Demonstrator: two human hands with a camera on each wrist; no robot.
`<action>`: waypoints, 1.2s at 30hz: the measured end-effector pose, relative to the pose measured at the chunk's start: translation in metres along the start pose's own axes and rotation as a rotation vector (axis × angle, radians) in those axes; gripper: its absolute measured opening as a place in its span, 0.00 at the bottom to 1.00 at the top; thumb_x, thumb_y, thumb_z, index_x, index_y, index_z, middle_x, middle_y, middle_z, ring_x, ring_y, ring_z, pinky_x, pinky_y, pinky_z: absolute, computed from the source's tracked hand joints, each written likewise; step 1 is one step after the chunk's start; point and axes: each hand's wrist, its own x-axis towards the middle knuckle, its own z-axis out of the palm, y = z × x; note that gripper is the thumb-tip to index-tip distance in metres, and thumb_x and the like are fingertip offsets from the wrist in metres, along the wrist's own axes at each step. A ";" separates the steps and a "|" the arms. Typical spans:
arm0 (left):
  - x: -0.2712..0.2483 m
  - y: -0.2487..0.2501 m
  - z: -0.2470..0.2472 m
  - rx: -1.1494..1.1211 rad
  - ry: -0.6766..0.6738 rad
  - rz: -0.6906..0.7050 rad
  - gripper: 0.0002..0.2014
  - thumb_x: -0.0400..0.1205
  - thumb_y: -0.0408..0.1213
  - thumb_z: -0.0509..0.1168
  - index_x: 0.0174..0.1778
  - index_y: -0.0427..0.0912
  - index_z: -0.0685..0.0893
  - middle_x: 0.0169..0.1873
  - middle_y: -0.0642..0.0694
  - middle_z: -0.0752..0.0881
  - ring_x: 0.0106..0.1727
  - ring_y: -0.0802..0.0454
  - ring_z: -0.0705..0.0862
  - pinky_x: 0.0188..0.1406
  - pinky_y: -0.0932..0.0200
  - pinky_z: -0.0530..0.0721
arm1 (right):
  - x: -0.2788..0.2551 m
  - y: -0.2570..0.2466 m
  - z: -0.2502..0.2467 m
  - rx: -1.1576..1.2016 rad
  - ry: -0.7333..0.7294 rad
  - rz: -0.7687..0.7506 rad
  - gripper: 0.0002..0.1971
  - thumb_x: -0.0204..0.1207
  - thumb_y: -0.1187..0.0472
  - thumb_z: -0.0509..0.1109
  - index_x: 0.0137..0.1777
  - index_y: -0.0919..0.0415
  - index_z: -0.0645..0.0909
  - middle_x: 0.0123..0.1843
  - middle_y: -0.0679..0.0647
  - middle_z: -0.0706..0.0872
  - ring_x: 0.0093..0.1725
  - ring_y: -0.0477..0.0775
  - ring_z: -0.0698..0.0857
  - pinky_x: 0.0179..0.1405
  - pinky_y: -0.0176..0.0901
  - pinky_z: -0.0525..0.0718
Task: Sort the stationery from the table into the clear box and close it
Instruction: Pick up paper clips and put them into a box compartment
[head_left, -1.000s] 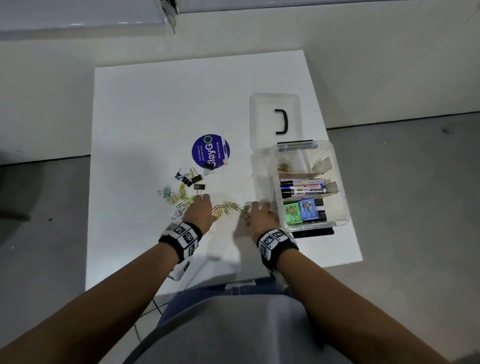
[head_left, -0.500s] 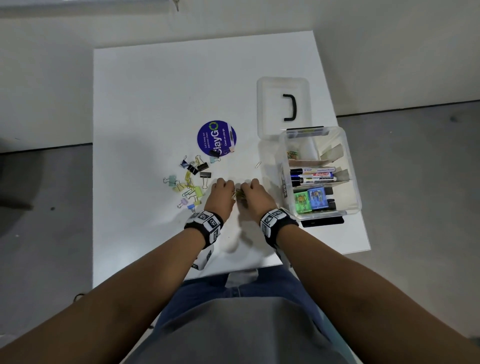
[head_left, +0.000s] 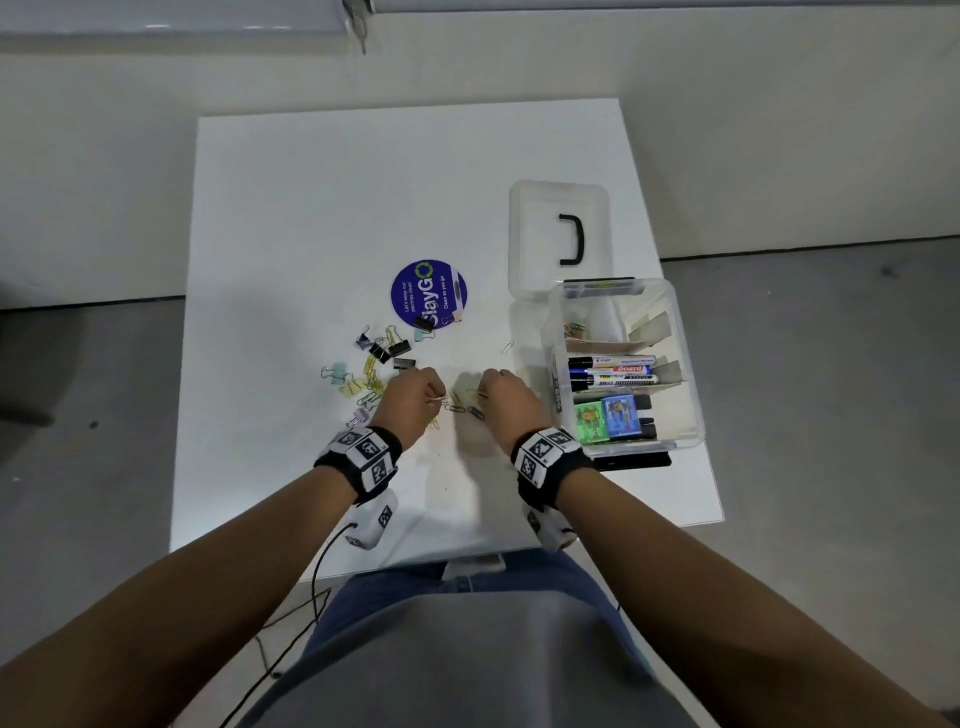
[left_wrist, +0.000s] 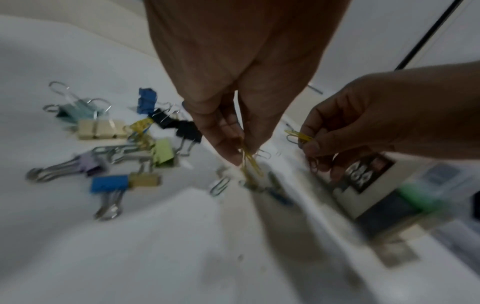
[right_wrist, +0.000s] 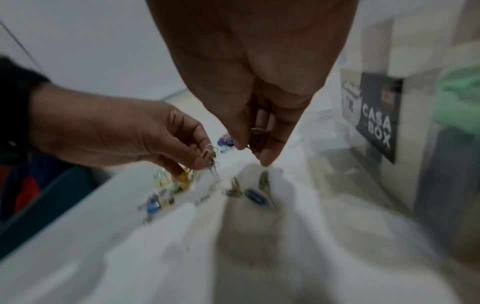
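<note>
Loose paper clips (head_left: 464, 406) lie on the white table (head_left: 311, 208) between my two hands. My left hand (head_left: 439, 400) pinches a few yellow paper clips (left_wrist: 249, 162) just above the table. My right hand (head_left: 483, 395) pinches more paper clips (right_wrist: 255, 138) between thumb and fingers. A pile of coloured binder clips (head_left: 375, 358) lies left of my left hand. The clear box (head_left: 693, 395) stands open at the right, with markers (head_left: 613, 370) and coloured card packs (head_left: 605, 418) inside. Its lid (head_left: 558, 208) lies folded back behind it.
A round blue sticker (head_left: 428, 292) lies behind the binder clips. One single paper clip (head_left: 507, 347) sits near the box's left wall. The box's label (right_wrist: 375, 119) faces my right hand. The table's near edge is close to my body.
My hands swept the paper clips together, met in the middle, and now stand slightly apart, each pinching clips lifted off the table.
</note>
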 end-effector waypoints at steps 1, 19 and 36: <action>-0.002 0.008 -0.006 -0.034 0.017 0.006 0.06 0.75 0.23 0.69 0.45 0.36 0.86 0.41 0.41 0.85 0.42 0.46 0.85 0.44 0.54 0.85 | -0.004 0.000 -0.007 0.063 0.042 -0.002 0.09 0.77 0.72 0.60 0.53 0.66 0.79 0.53 0.63 0.84 0.52 0.66 0.84 0.45 0.50 0.79; 0.073 0.196 0.019 -0.184 0.053 0.217 0.09 0.75 0.28 0.70 0.50 0.40 0.87 0.49 0.43 0.87 0.47 0.50 0.86 0.50 0.57 0.85 | 0.011 0.085 -0.136 0.352 0.379 0.247 0.16 0.74 0.73 0.64 0.59 0.60 0.84 0.55 0.58 0.90 0.54 0.59 0.87 0.55 0.48 0.85; 0.012 0.001 0.007 0.325 -0.152 -0.144 0.20 0.78 0.32 0.70 0.64 0.35 0.74 0.64 0.33 0.73 0.56 0.35 0.82 0.55 0.46 0.81 | 0.039 -0.008 -0.012 0.092 -0.179 0.191 0.32 0.78 0.68 0.61 0.81 0.69 0.57 0.85 0.63 0.53 0.82 0.63 0.62 0.78 0.54 0.68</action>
